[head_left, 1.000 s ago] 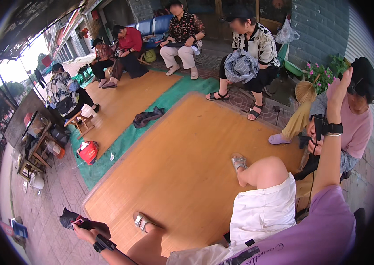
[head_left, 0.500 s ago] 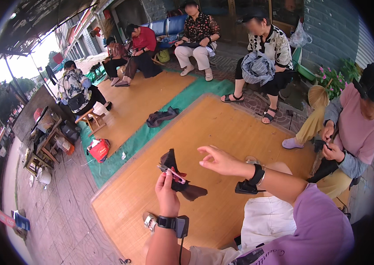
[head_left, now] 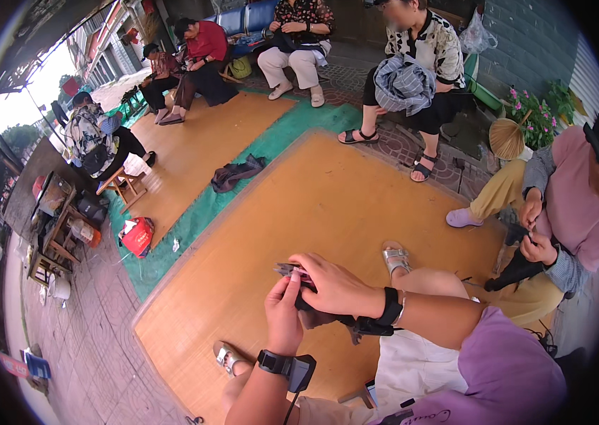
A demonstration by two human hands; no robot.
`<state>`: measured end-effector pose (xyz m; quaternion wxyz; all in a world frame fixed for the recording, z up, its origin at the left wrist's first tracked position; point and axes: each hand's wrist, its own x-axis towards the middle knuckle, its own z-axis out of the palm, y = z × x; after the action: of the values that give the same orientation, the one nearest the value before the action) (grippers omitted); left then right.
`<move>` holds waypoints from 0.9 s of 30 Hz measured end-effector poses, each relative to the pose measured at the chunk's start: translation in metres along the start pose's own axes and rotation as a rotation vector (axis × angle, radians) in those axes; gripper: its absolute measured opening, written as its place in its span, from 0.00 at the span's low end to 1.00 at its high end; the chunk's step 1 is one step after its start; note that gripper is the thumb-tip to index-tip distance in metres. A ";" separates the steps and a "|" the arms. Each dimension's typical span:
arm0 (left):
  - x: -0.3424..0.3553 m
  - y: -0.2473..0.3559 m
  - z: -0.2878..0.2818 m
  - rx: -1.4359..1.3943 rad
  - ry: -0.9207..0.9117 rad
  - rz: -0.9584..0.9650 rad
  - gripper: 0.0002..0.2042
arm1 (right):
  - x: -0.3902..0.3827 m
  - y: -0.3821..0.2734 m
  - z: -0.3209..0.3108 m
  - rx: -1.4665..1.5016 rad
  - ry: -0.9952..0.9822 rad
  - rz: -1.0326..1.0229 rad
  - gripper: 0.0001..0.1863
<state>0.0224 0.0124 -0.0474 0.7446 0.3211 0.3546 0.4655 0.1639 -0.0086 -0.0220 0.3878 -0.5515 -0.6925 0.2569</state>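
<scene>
At the lower middle of the head view, my left hand [head_left: 281, 309] is closed on dark cloth [head_left: 310, 319] and a small metal-tipped, pink-handled tool [head_left: 288, 270], thumb pointing up. My right hand [head_left: 336, 289] is against my left, its fingers curled over the top of the tool and cloth, partly hiding both. The bundle is held in the air above my legs, over the orange mat [head_left: 214, 283]. Black straps with small devices are on both my wrists.
A co-worker in pink [head_left: 574, 202] works dark material at my right. Several seated people [head_left: 416, 67] line the back and left. A red bag [head_left: 137, 237] and dark cloth [head_left: 236, 172] lie on green sheeting [head_left: 292, 124]. A cluttered wooden table [head_left: 66, 234] stands at left.
My right hand came down from being raised at upper right to meet my left, which rose from the lower left with cloth and tool. Both now grip together at the middle.
</scene>
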 end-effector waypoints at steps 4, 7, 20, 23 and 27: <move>0.002 -0.004 0.009 0.118 -0.046 0.009 0.10 | 0.001 0.008 -0.012 -0.060 -0.027 0.088 0.22; 0.005 0.004 0.023 0.072 -0.114 0.048 0.12 | 0.003 0.009 -0.035 0.018 0.053 0.165 0.16; -0.032 0.046 -0.004 0.095 -0.092 0.171 0.25 | -0.026 -0.035 -0.047 0.493 -0.080 0.253 0.09; -0.034 0.051 -0.004 0.052 -0.081 0.140 0.26 | -0.027 -0.035 -0.039 0.354 -0.103 0.215 0.09; -0.033 0.054 -0.001 0.046 -0.085 0.139 0.24 | -0.024 -0.030 -0.025 0.313 -0.020 0.051 0.10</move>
<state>-0.0140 0.0015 0.0026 0.7175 0.3812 0.3102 0.4937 0.1694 -0.0408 0.0096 0.4554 -0.4990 -0.6335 0.3771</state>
